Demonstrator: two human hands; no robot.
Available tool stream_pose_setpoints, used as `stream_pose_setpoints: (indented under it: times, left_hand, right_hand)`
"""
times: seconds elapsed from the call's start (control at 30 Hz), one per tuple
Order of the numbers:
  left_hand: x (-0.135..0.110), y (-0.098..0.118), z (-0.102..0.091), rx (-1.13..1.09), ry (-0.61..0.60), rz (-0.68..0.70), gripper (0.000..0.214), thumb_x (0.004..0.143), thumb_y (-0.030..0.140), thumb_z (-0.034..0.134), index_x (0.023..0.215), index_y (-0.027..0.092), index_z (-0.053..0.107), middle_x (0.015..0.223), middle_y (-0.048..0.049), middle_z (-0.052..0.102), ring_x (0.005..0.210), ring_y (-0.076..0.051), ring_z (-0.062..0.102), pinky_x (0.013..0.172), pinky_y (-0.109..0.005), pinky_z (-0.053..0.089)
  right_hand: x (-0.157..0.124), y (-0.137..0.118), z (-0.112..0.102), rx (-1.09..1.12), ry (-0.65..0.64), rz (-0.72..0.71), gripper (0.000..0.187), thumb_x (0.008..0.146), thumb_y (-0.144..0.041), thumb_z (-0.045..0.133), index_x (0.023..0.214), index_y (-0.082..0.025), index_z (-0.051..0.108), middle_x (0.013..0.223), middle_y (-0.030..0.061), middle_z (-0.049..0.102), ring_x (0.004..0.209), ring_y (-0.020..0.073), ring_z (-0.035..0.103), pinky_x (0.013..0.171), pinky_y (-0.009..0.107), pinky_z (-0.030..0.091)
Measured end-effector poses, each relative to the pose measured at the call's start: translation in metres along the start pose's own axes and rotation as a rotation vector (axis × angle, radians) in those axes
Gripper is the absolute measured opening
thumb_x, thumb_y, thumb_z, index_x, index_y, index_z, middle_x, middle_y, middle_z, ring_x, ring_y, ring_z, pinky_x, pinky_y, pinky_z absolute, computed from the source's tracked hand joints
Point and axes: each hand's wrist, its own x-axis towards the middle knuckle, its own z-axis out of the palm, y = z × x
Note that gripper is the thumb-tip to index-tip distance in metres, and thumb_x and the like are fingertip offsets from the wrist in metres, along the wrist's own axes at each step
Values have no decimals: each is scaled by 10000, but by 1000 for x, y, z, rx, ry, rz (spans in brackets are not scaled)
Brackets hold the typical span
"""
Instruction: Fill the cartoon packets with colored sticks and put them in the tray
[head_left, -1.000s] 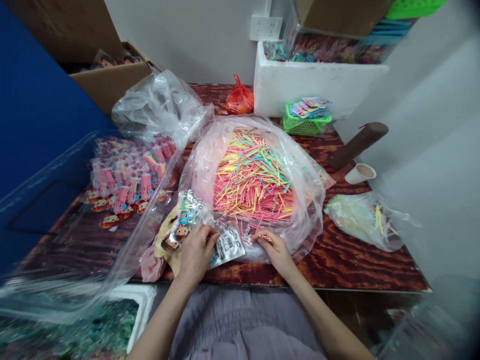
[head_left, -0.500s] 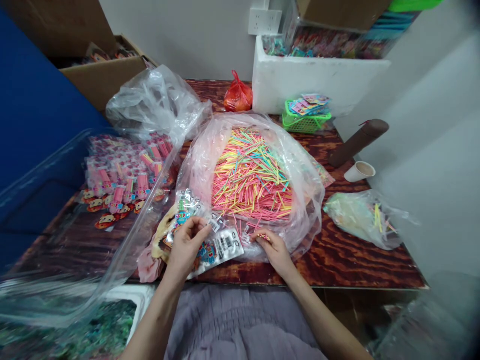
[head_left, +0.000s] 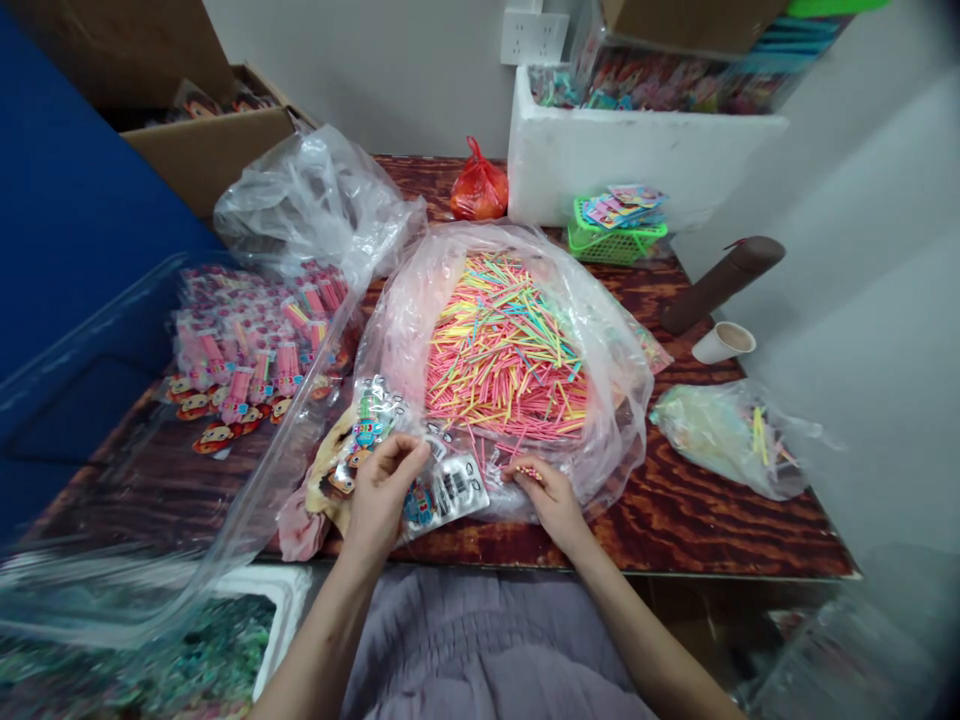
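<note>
A clear plastic bag [head_left: 611,370] lies wide open on the table, heaped with thin pink, yellow, green and blue sticks [head_left: 510,360]. My right hand [head_left: 551,500] is closed around a small bundle of these sticks, their ends showing at the fingers, by the bag's near edge. Left of it, my left hand [head_left: 386,485] is above several printed silver packets [head_left: 454,490], thumb and fingertips brought together. What is between those fingertips, if anything, I cannot make out. A yellow and pink cloth [head_left: 304,525] lies under the packets' left side.
Filled packets [head_left: 247,350] are piled in a clear plastic tub [head_left: 274,450] at left. A brown flask [head_left: 720,285], a paper cup [head_left: 724,343] and a small bag of sticks [head_left: 720,435] stand or lie at right. Behind are a green basket [head_left: 615,245] and a red bag [head_left: 478,185].
My left hand has shifted slightly to the right over the silver packets. My right hand keeps its hold on the bundle of sticks. The whole view has moved a little.
</note>
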Motion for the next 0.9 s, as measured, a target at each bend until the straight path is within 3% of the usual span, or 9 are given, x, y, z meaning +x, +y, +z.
stream_pose_setpoints:
  times: [0.1,0.27,0.47,0.63,0.8,0.9]
  left_hand:
    - [1,-3,0,-16,0,-9,245,762,382,700,690,178,586,609,55,471,555,-86,395,529,-188,322]
    - [0,-8,6,146,-16,38,341,835,415,611,610,173,527,567,58,384,549,-90,353,522,-199,292]
    - [-4,-5,12,59,-51,3,205,755,351,700,850,175,658,705,34,571,627,-100,483,579,-192,377]
    - [-3,-13,9,38,-38,-21,185,752,350,712,778,170,682,668,34,584,601,-90,493,570,-186,388]
    - [-7,-12,14,-21,-17,-95,246,734,368,721,886,176,703,724,18,655,648,-117,586,633,-216,471]
    - [-10,-9,16,-21,-43,-91,187,740,344,714,813,174,686,642,30,633,593,-111,575,592,-208,467]
  right_hand:
    - [0,0,0,-4,1,-7,181,937,-309,539,887,-209,681,856,34,691,851,200,645,795,297,457]
    - [-1,2,1,7,-4,-11,170,939,-308,545,906,-219,686,860,30,684,851,197,648,795,298,461]
    - [-1,5,1,12,-4,-14,169,936,-318,551,930,-223,691,885,40,685,867,203,649,815,314,468]
    - [0,1,1,11,7,-6,175,929,-329,558,926,-225,699,875,41,694,858,205,657,805,316,471]
    - [-1,-1,2,28,23,30,181,909,-354,576,905,-222,700,861,36,709,852,206,659,799,314,477]
    - [0,-4,2,119,65,92,177,899,-375,587,900,-221,675,844,24,716,838,199,661,798,312,481]
